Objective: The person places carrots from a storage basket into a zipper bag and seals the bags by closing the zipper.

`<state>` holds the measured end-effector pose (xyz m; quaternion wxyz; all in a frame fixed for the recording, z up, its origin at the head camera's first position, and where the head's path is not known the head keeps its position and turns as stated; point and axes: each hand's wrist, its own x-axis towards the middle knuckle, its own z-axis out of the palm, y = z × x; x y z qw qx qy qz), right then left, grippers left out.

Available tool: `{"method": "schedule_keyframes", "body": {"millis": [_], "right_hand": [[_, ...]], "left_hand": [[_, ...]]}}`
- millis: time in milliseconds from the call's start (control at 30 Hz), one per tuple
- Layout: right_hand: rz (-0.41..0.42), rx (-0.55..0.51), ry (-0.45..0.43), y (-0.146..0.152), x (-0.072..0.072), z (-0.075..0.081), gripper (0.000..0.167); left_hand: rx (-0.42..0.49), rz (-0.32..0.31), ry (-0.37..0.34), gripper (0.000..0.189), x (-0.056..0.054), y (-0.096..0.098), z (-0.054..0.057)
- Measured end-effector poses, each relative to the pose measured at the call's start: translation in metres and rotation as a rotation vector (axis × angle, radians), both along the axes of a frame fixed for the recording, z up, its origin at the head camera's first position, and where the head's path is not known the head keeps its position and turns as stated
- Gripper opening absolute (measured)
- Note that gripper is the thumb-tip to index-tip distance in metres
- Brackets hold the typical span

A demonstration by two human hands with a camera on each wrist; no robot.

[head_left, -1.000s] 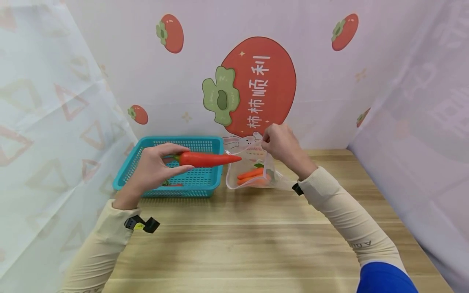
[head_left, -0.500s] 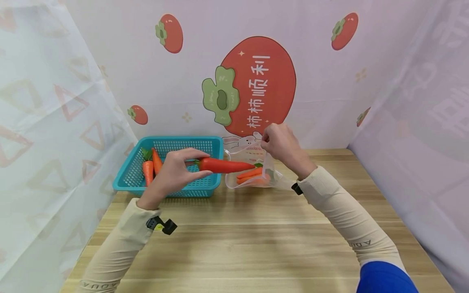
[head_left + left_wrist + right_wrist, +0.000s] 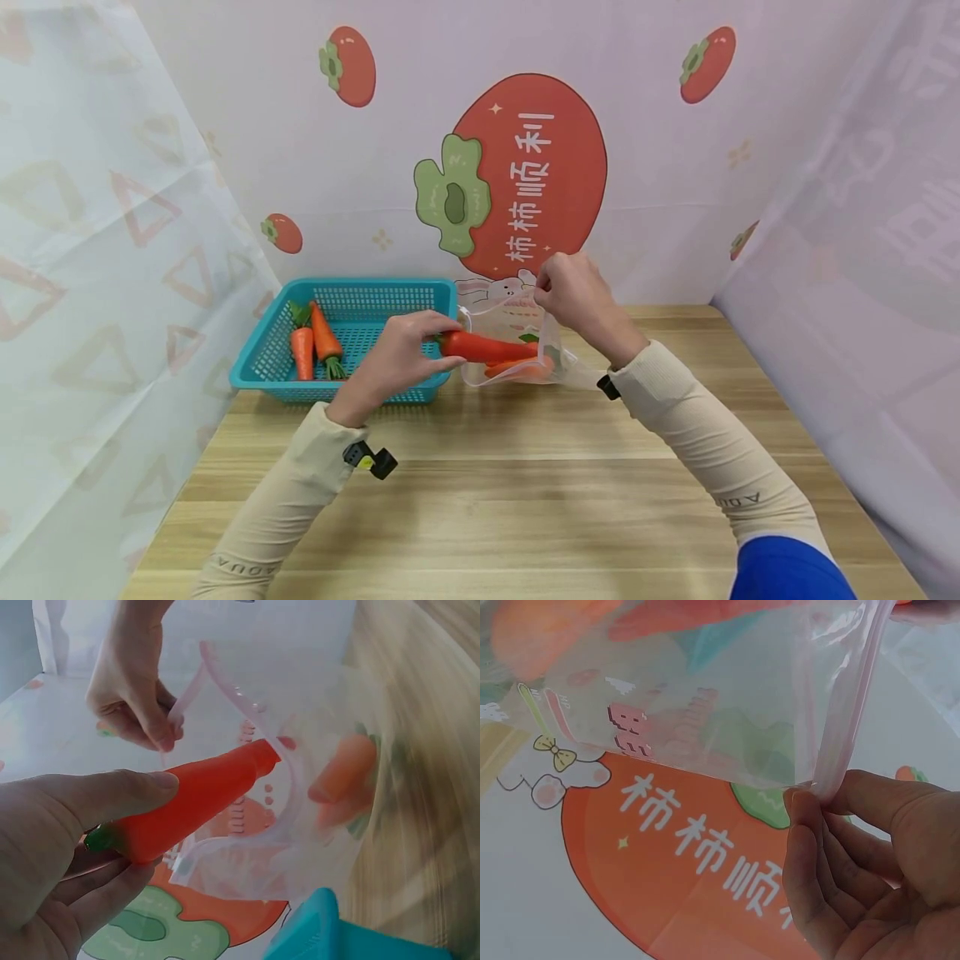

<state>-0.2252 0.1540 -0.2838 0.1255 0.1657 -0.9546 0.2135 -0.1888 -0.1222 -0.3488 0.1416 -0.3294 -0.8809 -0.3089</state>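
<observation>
My left hand [image 3: 397, 358] pinches a red chili pepper [image 3: 483, 346] near its green stem end, thumb on one side and fingers on the other. The pepper's tip is through the mouth of a clear zip bag [image 3: 296, 780]. In the head view, my right hand [image 3: 581, 300] pinches the bag's upper rim and holds the mouth apart; in the right wrist view, thumb and fingertips grip the pink zip strip [image 3: 847, 735]. Inside the bag lie orange carrots [image 3: 349, 769], partly covered by the pepper in the head view.
A turquoise basket [image 3: 247, 367] stands left of the bag, close beside it, with two carrots [image 3: 324, 333] in its left part. Both stand on a wooden table [image 3: 480, 500] near the printed back wall. Cloth walls rise at left and right.
My left hand has moved right and slightly down with the chili pepper, from over the basket to the bag, where the tip is now inside. My right hand keeps its place on the rim.
</observation>
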Motion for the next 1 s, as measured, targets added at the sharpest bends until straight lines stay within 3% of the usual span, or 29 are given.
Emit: {"method": "schedule_keyframes", "body": {"millis": [167,333,600,1000], "right_hand": [[0.005,-0.007,-0.001,-0.001,0.000,0.001,0.017],[-0.002,-0.009,-0.002,-0.002,0.000,0.002,0.018],[-0.008,-0.007,-0.014,-0.004,0.001,0.002,0.018],[-0.010,-0.010,-0.023,-0.001,0.002,0.001,0.018]], "left_hand": [[-0.024,-0.028,0.029,0.044,-0.002,0.010,-0.006],[-0.032,-0.044,0.009,0.044,-0.005,0.020,-0.009],[-0.077,-0.035,-0.026,0.045,-0.007,0.033,-0.018],[-0.186,-0.035,0.000,0.043,-0.006,0.053,-0.033]]}}
